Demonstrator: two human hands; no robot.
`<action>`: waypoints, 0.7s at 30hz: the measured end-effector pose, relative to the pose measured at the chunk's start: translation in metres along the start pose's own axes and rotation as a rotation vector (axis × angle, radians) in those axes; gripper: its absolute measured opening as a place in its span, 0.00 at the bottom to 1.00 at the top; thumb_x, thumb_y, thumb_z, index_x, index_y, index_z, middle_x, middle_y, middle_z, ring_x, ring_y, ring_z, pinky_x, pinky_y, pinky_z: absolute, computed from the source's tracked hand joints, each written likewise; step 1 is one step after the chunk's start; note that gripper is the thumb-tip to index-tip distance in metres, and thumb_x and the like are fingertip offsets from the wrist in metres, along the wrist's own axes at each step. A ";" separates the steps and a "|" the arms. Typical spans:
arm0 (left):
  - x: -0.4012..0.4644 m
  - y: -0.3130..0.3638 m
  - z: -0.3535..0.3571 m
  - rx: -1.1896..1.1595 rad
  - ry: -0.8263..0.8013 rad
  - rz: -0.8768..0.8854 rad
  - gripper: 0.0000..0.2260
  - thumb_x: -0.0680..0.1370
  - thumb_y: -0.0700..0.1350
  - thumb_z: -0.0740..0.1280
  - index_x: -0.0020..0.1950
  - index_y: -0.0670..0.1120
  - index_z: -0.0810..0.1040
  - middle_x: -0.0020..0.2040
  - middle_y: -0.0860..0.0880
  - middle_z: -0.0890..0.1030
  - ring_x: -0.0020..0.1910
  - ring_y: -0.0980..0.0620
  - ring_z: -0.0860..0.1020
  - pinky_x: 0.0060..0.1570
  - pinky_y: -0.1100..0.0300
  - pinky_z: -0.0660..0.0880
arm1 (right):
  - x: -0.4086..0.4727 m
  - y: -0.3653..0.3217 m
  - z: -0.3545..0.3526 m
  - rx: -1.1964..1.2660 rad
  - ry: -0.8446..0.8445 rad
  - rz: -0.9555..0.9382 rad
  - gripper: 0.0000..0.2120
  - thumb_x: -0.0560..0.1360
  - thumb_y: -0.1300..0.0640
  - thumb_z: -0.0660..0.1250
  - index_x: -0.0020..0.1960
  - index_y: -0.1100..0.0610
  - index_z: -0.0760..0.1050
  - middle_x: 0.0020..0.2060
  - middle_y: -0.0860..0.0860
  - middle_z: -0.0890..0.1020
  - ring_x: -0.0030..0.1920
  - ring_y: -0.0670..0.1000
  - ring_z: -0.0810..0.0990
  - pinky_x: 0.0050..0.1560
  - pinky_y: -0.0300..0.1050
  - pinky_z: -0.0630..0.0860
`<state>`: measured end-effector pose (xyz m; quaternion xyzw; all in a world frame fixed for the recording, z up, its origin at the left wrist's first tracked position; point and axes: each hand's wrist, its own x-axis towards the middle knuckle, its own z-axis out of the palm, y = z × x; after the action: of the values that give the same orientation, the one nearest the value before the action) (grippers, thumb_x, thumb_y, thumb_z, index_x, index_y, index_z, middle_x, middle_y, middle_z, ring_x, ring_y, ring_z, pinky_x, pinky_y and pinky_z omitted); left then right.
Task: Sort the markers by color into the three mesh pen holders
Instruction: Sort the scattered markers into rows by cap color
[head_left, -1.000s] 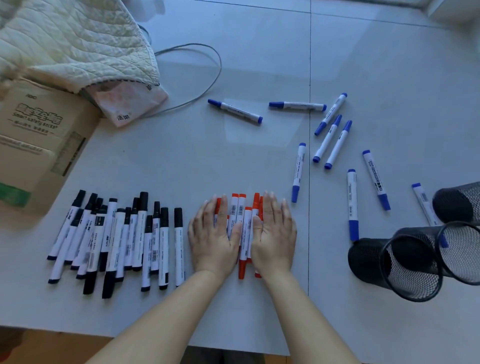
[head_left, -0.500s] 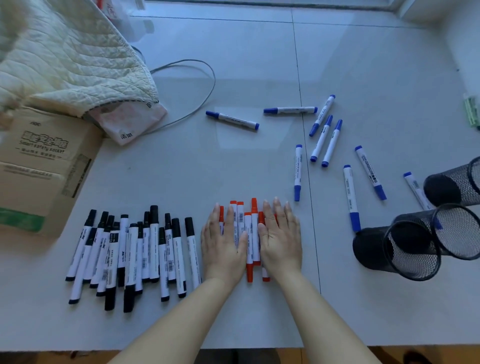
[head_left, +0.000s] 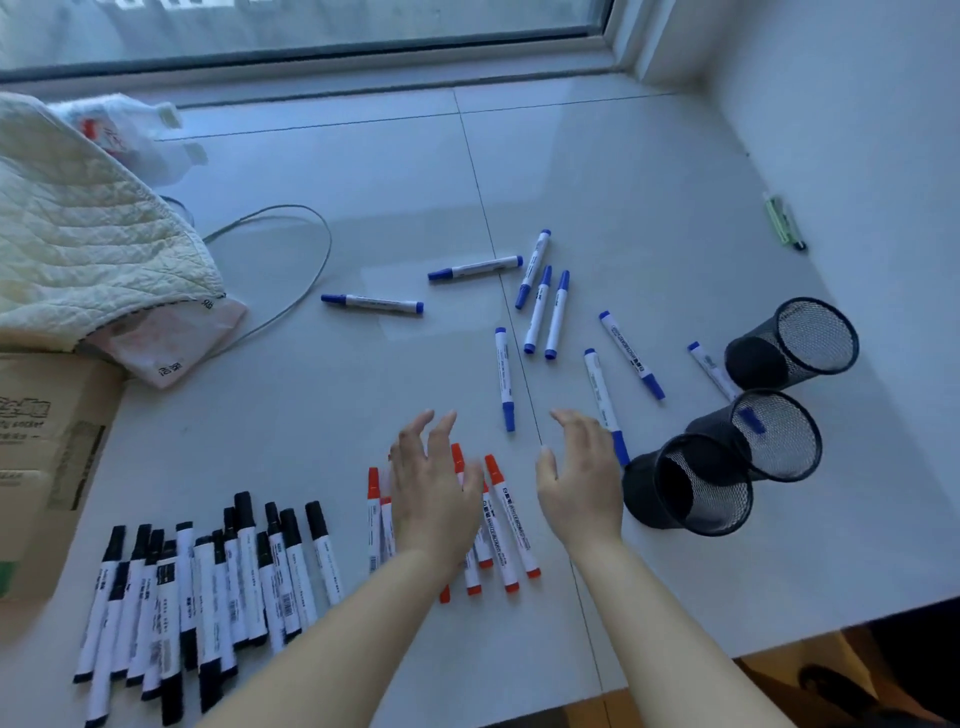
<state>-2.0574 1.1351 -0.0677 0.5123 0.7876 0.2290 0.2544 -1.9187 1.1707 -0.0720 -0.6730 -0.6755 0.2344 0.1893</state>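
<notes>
Both hands hover over the white tabletop (head_left: 311, 415) with fingers spread and relaxed, holding nothing. The left hand (head_left: 434, 493) hangs over the row of red markers (head_left: 506, 525), covering the middle of that bunch, so red caps and ends poke out on every side of it (whether the palm touches them cannot be told). The right hand (head_left: 579, 483) floats just right of the red markers, apart from them, its fingers loosely curved.

Well to the left of the left hand lies the batch of black markers (head_left: 218, 582), packed side by side, caps pointing away from the person. Beyond both hands the blue markers (head_left: 537, 312) lie scattered at odd angles; one of them runs past the right hand's fingertips, its blue end beside the knuckles. Just right of the right hand lie three black mesh pen holders (head_left: 691, 488) tipped on their sides, mouths toward the camera, bunched close together.

Far left of the hands sit a quilted cloth (head_left: 88, 234), a cardboard box (head_left: 47, 441) and a grey cable (head_left: 311, 291).
</notes>
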 end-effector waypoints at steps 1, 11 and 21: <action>0.004 0.006 0.003 -0.002 -0.019 0.006 0.21 0.77 0.47 0.62 0.70 0.50 0.65 0.68 0.51 0.60 0.66 0.52 0.62 0.64 0.57 0.63 | 0.006 0.005 -0.004 0.002 0.020 0.012 0.19 0.73 0.62 0.63 0.64 0.59 0.71 0.60 0.54 0.75 0.62 0.55 0.70 0.62 0.48 0.68; 0.052 0.052 0.049 0.027 -0.136 -0.014 0.22 0.75 0.45 0.64 0.69 0.48 0.65 0.65 0.49 0.63 0.65 0.50 0.64 0.59 0.60 0.68 | 0.039 0.054 -0.022 -0.066 0.096 0.143 0.19 0.70 0.62 0.65 0.61 0.59 0.73 0.57 0.55 0.77 0.59 0.58 0.71 0.56 0.50 0.67; 0.090 0.058 0.073 0.051 -0.048 -0.225 0.23 0.75 0.42 0.62 0.70 0.45 0.63 0.65 0.45 0.64 0.61 0.46 0.66 0.57 0.53 0.68 | 0.080 0.071 -0.022 -0.127 0.000 0.245 0.13 0.73 0.51 0.63 0.55 0.56 0.72 0.53 0.52 0.76 0.56 0.55 0.70 0.52 0.47 0.64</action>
<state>-2.0022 1.2473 -0.1022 0.4323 0.8394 0.1666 0.2842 -1.8498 1.2512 -0.0993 -0.7612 -0.6016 0.2124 0.1164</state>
